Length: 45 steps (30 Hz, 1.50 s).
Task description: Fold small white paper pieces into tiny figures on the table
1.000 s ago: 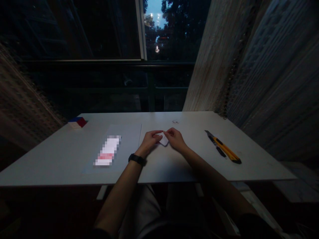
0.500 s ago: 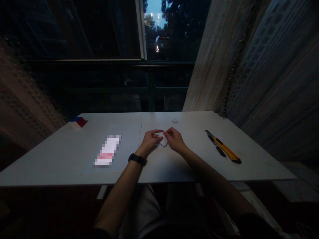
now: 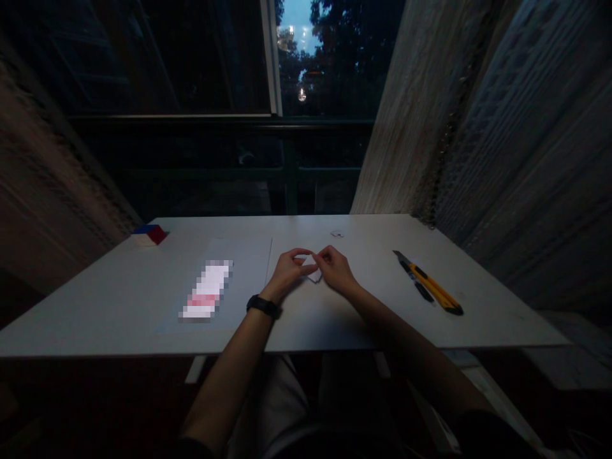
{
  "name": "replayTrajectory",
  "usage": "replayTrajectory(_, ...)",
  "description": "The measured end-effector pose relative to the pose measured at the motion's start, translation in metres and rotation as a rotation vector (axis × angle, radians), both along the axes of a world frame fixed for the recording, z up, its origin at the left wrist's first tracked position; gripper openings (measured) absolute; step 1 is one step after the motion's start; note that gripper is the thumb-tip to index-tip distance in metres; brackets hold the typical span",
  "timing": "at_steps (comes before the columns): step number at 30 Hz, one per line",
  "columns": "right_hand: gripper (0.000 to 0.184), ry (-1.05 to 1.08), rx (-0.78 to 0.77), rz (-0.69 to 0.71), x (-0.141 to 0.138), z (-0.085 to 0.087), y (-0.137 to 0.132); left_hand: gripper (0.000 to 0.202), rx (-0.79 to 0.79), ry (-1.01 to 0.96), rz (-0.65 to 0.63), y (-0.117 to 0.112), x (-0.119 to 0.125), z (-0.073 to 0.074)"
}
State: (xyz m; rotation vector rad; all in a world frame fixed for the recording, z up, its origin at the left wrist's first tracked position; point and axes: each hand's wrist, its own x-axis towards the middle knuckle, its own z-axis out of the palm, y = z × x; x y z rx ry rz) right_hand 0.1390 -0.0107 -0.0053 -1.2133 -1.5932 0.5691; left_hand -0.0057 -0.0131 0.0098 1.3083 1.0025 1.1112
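Observation:
Between my hands is a small piece of folded white paper (image 3: 314, 275), held just above the table. My left hand (image 3: 288, 271) grips its left side, fingers curved over the far edge and thumb across the front. At its upper right, my right hand (image 3: 336, 268) pinches the paper between thumb and fingers. Fingers cover part of the paper, so its full shape is hidden. A black band (image 3: 264, 306) is on my left wrist.
On the white table (image 3: 306, 331) lie a sheet of paper (image 3: 251, 268) with a blurred bright rectangle (image 3: 208, 290) on it, a yellow utility knife (image 3: 435, 288) beside a black pen-like tool (image 3: 421, 290), small white scraps (image 3: 337, 234), and a coloured cube (image 3: 149, 235) far left.
My left thumb has shifted slightly across the front of the paper. Both hands otherwise stay in place on it.

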Motion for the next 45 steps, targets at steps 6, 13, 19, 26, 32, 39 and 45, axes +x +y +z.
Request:
replayTrajectory(6,0.018,0.114,-0.019,0.045,0.000,-0.004,0.005,0.051,0.056,0.047,0.024,0.002,-0.002,-0.003)
replayTrajectory(13,0.018,0.325,-0.060,0.186,0.001,-0.005,0.009,0.046,0.083,0.060,0.019,0.002,-0.002,-0.003)
replayTrajectory(19,0.030,0.400,-0.146,0.194,0.005,-0.004,0.011,0.038,0.197,0.208,0.040,0.000,0.001,-0.001)
replayTrajectory(26,0.037,0.484,-0.253,0.238,0.008,0.000,0.009,0.032,0.296,0.331,0.037,-0.004,0.001,0.001)
replayTrajectory(32,0.042,0.452,-0.300,0.263,0.007,0.004,0.007,0.019,0.364,0.387,0.031,-0.004,-0.002,0.002)
replayTrajectory(39,0.038,0.421,-0.269,0.330,0.009,-0.003,0.010,0.028,0.439,0.499,0.105,0.002,-0.001,-0.001)
replayTrajectory(45,0.038,0.385,-0.258,0.314,0.008,0.000,0.009,0.025,0.543,0.642,0.070,-0.001,0.000,-0.002)
